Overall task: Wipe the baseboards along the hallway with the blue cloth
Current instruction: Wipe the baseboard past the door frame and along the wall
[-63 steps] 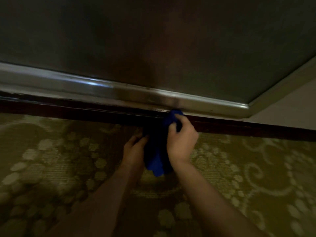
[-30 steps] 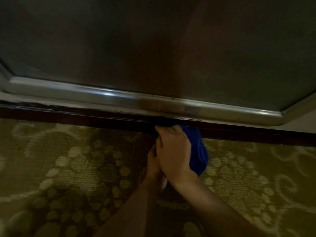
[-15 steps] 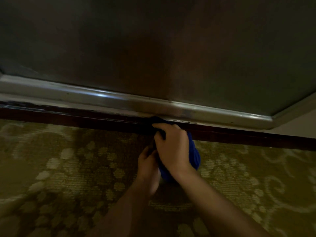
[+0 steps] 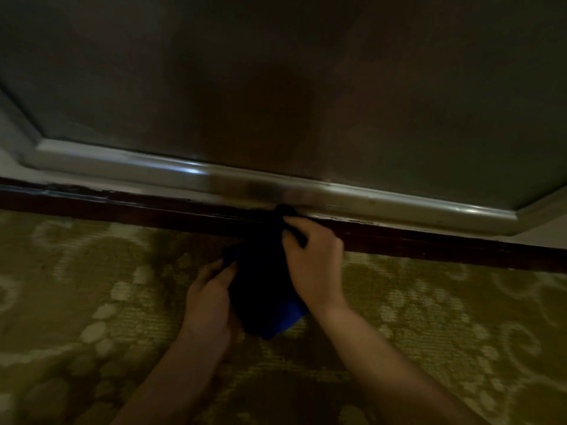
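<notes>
The blue cloth (image 4: 264, 289) hangs bunched between both hands, mostly in shadow, with a bright blue corner at the bottom. My right hand (image 4: 316, 265) pinches its upper part and presses it against the dark red-brown baseboard (image 4: 429, 250), at the strip's top edge. My left hand (image 4: 211, 299) grips the cloth's lower left edge, just above the carpet. The baseboard runs across the whole view, sloping down to the right.
Above the baseboard a pale glossy moulding (image 4: 153, 170) frames a dark wall panel (image 4: 276, 87), with corners at far left and far right. Below lies olive patterned carpet (image 4: 92, 302). The light is dim.
The cloth has spread wider and lower to the left of my right hand. My left hand shifted left and took its lower edge. The view moved slightly right along the wall.
</notes>
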`<state>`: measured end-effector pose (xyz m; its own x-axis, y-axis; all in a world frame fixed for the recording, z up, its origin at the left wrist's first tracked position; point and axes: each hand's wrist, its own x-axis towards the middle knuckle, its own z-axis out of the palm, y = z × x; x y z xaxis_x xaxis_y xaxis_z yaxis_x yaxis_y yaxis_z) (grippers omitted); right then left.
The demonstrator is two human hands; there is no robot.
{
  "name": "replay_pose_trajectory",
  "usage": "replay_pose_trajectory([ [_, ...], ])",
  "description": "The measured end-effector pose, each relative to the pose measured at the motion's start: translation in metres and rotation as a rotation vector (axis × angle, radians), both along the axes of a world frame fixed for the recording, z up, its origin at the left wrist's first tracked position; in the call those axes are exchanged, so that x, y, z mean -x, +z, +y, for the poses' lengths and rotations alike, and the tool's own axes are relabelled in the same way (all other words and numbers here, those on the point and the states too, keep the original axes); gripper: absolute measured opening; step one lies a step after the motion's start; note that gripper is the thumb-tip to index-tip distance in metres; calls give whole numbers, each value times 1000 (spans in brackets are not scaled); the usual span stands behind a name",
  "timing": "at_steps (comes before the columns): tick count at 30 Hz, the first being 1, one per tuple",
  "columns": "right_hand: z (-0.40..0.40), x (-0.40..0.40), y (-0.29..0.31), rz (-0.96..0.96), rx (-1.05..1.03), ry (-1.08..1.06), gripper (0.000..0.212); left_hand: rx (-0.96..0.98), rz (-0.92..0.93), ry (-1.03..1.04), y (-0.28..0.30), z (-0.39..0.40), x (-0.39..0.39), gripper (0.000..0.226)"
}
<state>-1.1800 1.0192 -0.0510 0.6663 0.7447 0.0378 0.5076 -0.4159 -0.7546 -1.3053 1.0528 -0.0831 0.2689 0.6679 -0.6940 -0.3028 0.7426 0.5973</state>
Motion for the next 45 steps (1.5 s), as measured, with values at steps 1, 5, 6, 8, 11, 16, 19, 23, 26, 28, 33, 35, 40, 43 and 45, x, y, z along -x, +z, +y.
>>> replay_pose_trajectory([
  [1,-5,-3,0,20,-24,-91,30,14,-19,-26,2,0,5,20],
  [5,-12,-4,6,255,30,-178,27,98,-110,-138,2,-6,25,24],
  [6,-14,-3,9,366,85,-144,25,127,-126,-143,-1,-8,29,24],
  [8,-15,-2,22,510,232,-88,20,157,-152,-128,-5,-12,37,26],
  [11,-10,-14,44,548,372,-99,17,94,-121,-118,-5,-8,42,27],
  [16,7,-11,34,885,297,-254,24,-61,-185,-116,2,6,41,35],
  [19,-8,3,14,810,270,-359,28,-70,-225,-183,-4,9,47,44],
  [23,-22,13,16,573,20,-505,11,-80,-266,-306,-1,11,46,39],
  [26,-11,20,13,390,-43,-489,19,-85,-303,-369,3,12,39,38],
  [28,-2,27,4,304,-11,-483,30,-86,-313,-390,4,15,38,39],
  [33,30,60,-16,164,83,-296,28,10,-295,-283,-9,19,44,42],
  [35,35,63,-21,165,57,-297,23,14,-309,-277,-13,22,47,43],
  [40,1,26,-9,154,59,-513,34,-63,-321,-355,-8,25,44,41],
  [43,4,23,-2,101,46,-488,35,-95,-301,-393,-5,22,36,41],
  [45,13,39,-5,47,35,-409,33,-53,-294,-343,-6,19,34,42],
])
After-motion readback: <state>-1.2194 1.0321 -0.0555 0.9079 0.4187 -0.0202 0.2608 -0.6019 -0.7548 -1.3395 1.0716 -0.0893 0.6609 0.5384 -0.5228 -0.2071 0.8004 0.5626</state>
